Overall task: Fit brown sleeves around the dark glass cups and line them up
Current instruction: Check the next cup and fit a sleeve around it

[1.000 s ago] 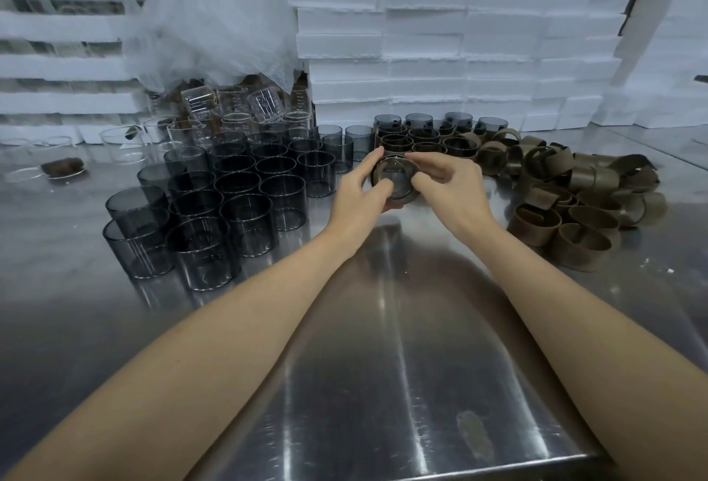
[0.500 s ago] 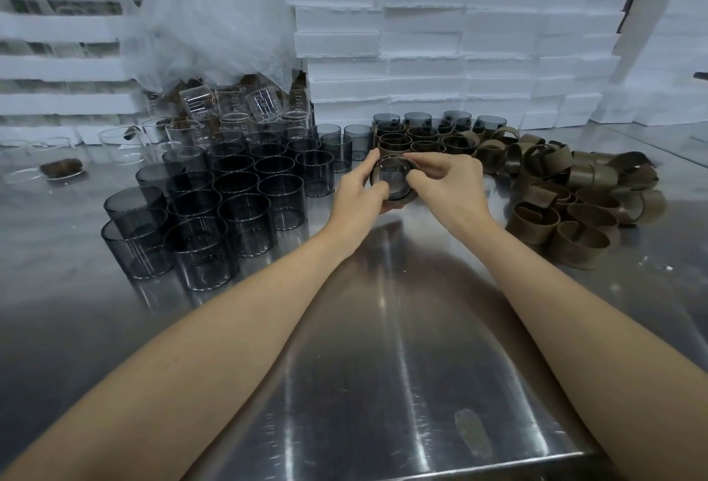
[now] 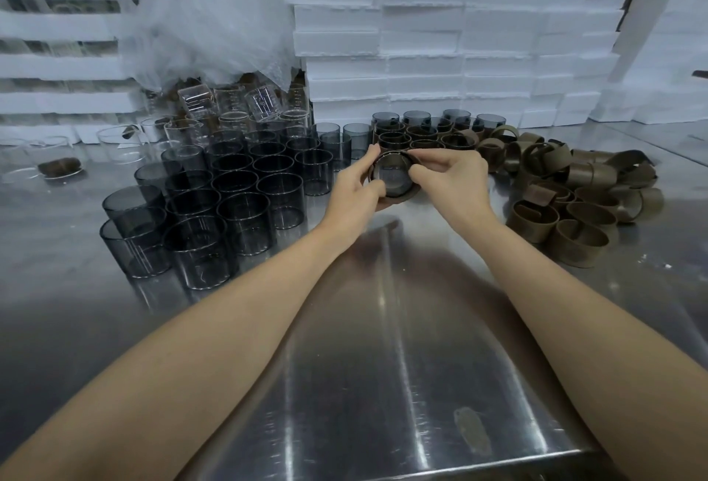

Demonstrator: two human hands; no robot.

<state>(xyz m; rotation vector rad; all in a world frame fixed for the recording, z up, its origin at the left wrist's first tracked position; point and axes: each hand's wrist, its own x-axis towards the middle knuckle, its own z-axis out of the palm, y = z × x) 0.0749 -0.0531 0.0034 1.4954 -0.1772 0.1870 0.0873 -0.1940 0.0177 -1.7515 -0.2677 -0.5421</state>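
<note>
Gripping one round, brown-sleeved glass cup (image 3: 394, 180): left hand (image 3: 354, 195), right hand (image 3: 458, 183).

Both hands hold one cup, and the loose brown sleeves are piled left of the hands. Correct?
No. In the head view the left hand and right hand hold one cup, but the loose brown sleeves are piled to their right.

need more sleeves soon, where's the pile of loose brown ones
In the head view the loose brown sleeves lie heaped on the steel table at the right, just right of the right hand, in front of the white foam blocks.
</note>
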